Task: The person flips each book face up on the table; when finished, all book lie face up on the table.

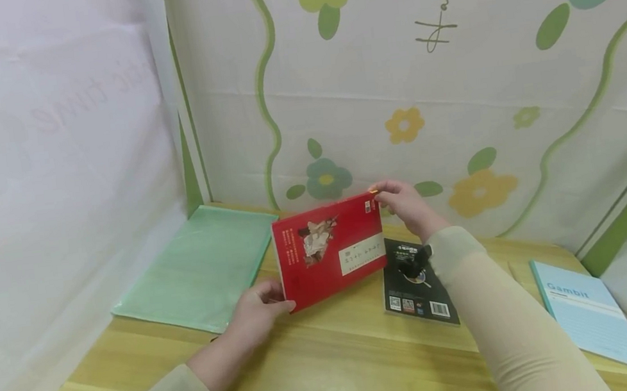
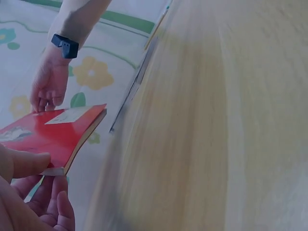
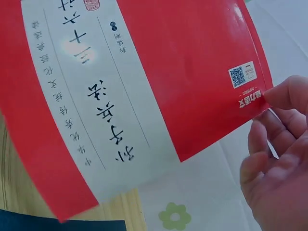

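Observation:
Both hands hold a red book (image 1: 323,278) raised above the wooden table and tilted, its front cover toward the head camera. My left hand (image 1: 254,315) pinches its lower left corner, thumb on the cover and fingers beneath, as the left wrist view shows. At the upper right corner, my right hand (image 1: 404,204) pinches the book between thumb and fingers. A white title panel (image 3: 96,106) with black characters and a small QR code appear on the cover in the right wrist view. Behind the red book and the right forearm, a black book (image 1: 417,293) lies partly hidden.
A green translucent folder (image 1: 199,266) lies at the table's back left. On the right is a light blue "Gambit" notebook (image 1: 587,306). Flower-printed cloth (image 1: 351,114) hangs along the back and sides of the wooden table (image 1: 333,367).

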The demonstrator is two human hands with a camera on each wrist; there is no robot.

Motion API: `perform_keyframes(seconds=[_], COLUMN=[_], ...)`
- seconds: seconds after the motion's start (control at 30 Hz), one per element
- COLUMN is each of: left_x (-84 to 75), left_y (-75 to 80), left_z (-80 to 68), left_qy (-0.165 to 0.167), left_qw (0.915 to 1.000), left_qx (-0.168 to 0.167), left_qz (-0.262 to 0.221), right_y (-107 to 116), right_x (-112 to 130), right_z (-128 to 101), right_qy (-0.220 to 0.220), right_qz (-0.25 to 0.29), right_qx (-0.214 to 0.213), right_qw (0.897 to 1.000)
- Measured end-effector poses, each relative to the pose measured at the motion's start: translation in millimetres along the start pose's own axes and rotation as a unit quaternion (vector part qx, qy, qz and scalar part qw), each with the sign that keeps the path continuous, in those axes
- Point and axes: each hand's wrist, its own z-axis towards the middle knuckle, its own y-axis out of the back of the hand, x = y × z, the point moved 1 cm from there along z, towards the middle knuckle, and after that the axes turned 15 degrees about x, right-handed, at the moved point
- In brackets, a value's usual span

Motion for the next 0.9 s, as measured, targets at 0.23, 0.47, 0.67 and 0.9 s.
perform_keyframes(seconds=[0.23,0.47,0.67,0.9], left_x=[1.2,0.5,0.5,1.2], left_y=[-9.9,-19.3,-24.9,-34.2], left_z=[-2.7,-4.5,-10.0,-12.8], left_qy=[0.015,0.015,0.017,0.048], left_qw=[0.9988,0.9974,0.9918,0.9793], left_qx=[0.037,0.048,0.082,0.135], left_qz=[-0.027,-0.051,-0.096,-0.143], right_y=[0.0,2.0,-0.4,-6.5], right_x=[2.7,3.2,2.9,4.5], right_z=[-1.2,0.6,1.2,4.9], right_qy=[-0.022,-0.015,-0.017,-0.031], right_qz=[0.009,0.024,0.033,0.015], right_qx=[0.008,0.002,0.006,0.005], right_qw=[1.0,1.0,0.999,0.999])
